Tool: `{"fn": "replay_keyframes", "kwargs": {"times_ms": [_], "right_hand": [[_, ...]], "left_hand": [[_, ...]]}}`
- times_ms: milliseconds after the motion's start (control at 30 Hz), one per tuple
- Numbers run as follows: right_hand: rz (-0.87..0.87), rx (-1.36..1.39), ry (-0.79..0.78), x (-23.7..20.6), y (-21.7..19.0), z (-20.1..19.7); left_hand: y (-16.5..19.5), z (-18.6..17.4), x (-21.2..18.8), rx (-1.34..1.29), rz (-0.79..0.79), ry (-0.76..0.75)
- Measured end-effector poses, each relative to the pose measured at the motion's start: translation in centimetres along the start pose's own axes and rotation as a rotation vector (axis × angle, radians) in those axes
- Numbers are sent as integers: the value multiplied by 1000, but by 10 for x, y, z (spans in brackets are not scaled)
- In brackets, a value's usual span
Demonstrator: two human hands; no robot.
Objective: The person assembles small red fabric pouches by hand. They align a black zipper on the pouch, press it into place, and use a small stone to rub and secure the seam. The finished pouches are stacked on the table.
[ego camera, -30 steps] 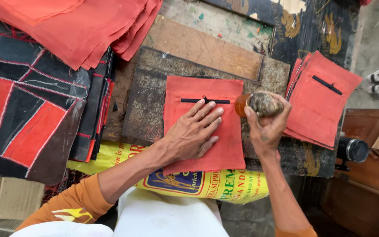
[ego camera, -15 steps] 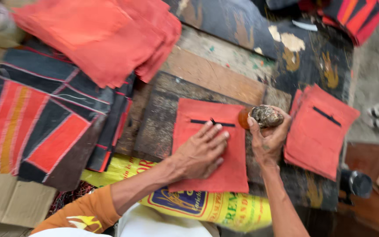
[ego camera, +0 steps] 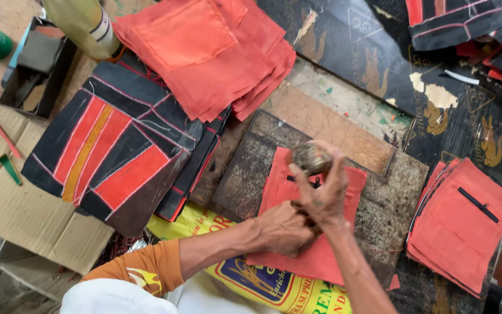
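Observation:
A red cloth square [ego camera: 274,192] with a short black slit lies on a dark, worn board [ego camera: 384,203]. My left hand [ego camera: 283,228] rests on the cloth near its middle, fingers curled, pressing it down. Raised over the cloth's far edge, my right hand [ego camera: 323,195] grips a round, worn metal-headed tool [ego camera: 311,157]. The right forearm crosses in front of the left hand's fingers and hides them.
A pile of red cloth squares [ego camera: 204,52] lies at the back. A black-and-red patchwork stack [ego camera: 111,151] sits left, on cardboard [ego camera: 7,186]. Another red stack [ego camera: 466,224] with a black strip lies right. A yellow printed sack [ego camera: 262,279] hangs under the board's near edge.
My right hand has lifted the tool from beside the cloth's right edge to above its far edge. The left hand has gone from flat and spread to curled. The view swung left.

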State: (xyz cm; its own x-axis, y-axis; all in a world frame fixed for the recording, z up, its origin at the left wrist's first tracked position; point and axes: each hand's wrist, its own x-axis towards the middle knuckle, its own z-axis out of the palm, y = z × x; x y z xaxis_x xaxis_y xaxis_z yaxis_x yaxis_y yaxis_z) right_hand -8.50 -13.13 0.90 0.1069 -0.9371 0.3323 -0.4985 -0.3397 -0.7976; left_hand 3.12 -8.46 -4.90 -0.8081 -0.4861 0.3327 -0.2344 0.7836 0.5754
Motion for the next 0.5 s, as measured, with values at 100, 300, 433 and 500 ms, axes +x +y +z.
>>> {"fn": "replay_keyframes", "kwargs": {"times_ms": [100, 300, 433, 500], "right_hand": [[-96, 4, -34, -2, 8, 17], [-53, -64, 207, 56, 70, -20], [157, -109, 292, 74, 90, -71], [123, -97, 293, 72, 91, -80]], "left_hand": [[1, -2, 3, -30, -101, -249], [8, -4, 5, 93, 56, 58], [8, -1, 7, 49, 11, 2], [4, 3, 8, 51, 20, 18]]}}
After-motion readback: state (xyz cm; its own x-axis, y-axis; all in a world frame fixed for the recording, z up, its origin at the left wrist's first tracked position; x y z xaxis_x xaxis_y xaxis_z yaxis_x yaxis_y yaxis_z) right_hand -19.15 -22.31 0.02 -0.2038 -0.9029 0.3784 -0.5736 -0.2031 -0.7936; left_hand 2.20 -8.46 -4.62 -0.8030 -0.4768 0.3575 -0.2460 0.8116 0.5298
